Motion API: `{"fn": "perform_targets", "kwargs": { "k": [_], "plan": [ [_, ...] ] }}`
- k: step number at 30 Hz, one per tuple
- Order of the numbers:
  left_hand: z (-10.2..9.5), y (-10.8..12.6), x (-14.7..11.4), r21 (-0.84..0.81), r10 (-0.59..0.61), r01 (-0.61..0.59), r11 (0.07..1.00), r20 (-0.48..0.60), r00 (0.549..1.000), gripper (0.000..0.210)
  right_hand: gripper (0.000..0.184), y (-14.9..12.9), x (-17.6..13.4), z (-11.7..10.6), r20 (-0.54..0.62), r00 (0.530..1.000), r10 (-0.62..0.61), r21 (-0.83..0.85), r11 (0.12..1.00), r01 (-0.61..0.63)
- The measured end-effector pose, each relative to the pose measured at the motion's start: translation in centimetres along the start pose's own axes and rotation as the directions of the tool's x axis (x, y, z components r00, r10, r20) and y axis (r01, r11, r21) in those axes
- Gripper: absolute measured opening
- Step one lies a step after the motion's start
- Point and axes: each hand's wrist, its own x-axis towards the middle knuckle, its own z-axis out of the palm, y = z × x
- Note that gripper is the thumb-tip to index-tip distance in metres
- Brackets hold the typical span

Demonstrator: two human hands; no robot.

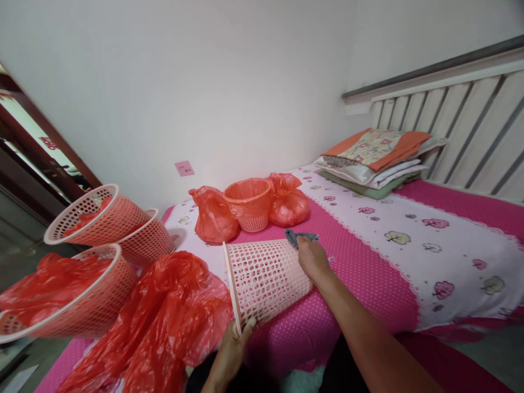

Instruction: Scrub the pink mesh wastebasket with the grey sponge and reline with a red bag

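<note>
A pale pink perforated plastic basket lies on its side over the bed, its mouth facing left. My left hand is closed on the lower edge of its rim, thumb on the wall. At the basket's base end, my right hand grips a grey cloth, which rests along the upper side near the bottom. Part of the cloth is covered by my fingers. Just left of the basket, a crumpled red plastic bag spreads across the bed.
Against the wall, a basket lined in red stands between two filled red bags, a left bag and a right bag. More pink baskets lean at left. Folded bedding is piled near the white headboard.
</note>
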Motion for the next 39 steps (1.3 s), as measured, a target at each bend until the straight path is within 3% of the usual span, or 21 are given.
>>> {"fn": "perform_targets", "kwargs": {
  "k": [6, 10, 13, 15, 20, 23, 25, 28, 31, 34, 39],
  "plan": [
    [-1.2, 0.4, 0.2, 0.055, 0.007, -0.008, 0.998, 0.018, 1.000, 0.050, 0.038, -0.1, 0.0, -0.2, -0.014, 1.000, 0.016, 0.008, 1.000, -0.016],
    [-0.9, 2.6, 1.3, -0.030, 0.034, -0.040, 0.999, -0.193, 0.981, 0.069, 0.038, -0.1, 0.1, -0.1, -0.022, 1.000, 0.007, 0.008, 1.000, -0.007],
    [-0.3, 4.9, 3.2, -0.032, 0.065, -0.079, 0.996, -0.310, 0.949, 0.064, 0.038, 0.0, 0.0, 0.0, -0.031, 1.000, 0.000, 0.012, 1.000, 0.000],
    [0.2, 5.9, 4.4, -0.057, 0.014, -0.035, 0.998, -0.334, 0.942, 0.061, 0.038, 0.1, 0.0, 0.1, -0.041, 0.999, -0.002, 0.017, 1.000, 0.003],
    [0.7, 5.3, 5.2, -0.116, -0.077, 0.042, 0.992, -0.318, 0.945, 0.059, 0.036, 0.1, -0.1, -0.2, -0.095, 0.994, -0.049, 0.048, 0.997, 0.054],
    [0.7, 4.5, 4.4, -0.067, -0.098, 0.080, 0.994, -0.330, 0.939, 0.064, 0.034, -1.2, -0.7, -0.1, -0.153, 0.976, -0.154, 0.086, 0.982, 0.169],
    [0.7, 4.1, 3.9, -0.052, -0.107, 0.095, 0.994, -0.343, 0.933, 0.064, 0.033, -2.6, -1.6, 0.1, -0.244, 0.916, -0.317, 0.134, 0.925, 0.356],
    [0.6, 3.7, 3.6, -0.058, -0.102, 0.087, 0.995, -0.340, 0.935, 0.056, 0.033, -5.4, -3.8, 0.5, -0.401, 0.719, -0.568, 0.167, 0.726, 0.667],
    [0.4, 3.2, 3.6, -0.036, -0.064, 0.056, 0.998, -0.315, 0.947, 0.037, 0.032, -7.9, -6.2, 0.4, -0.452, 0.588, -0.671, 0.161, 0.587, 0.794],
    [0.4, 2.7, 3.3, -0.029, 0.007, -0.017, 0.999, -0.319, 0.948, 0.027, 0.034, -9.3, -7.8, 0.2, -0.455, 0.543, -0.706, 0.145, 0.543, 0.827],
    [1.1, 1.8, 1.6, 0.010, 0.056, -0.055, 0.998, -0.245, 0.968, 0.028, 0.036, -10.1, -8.2, 0.0, -0.444, 0.556, -0.703, 0.130, 0.563, 0.816]
  ]
}}
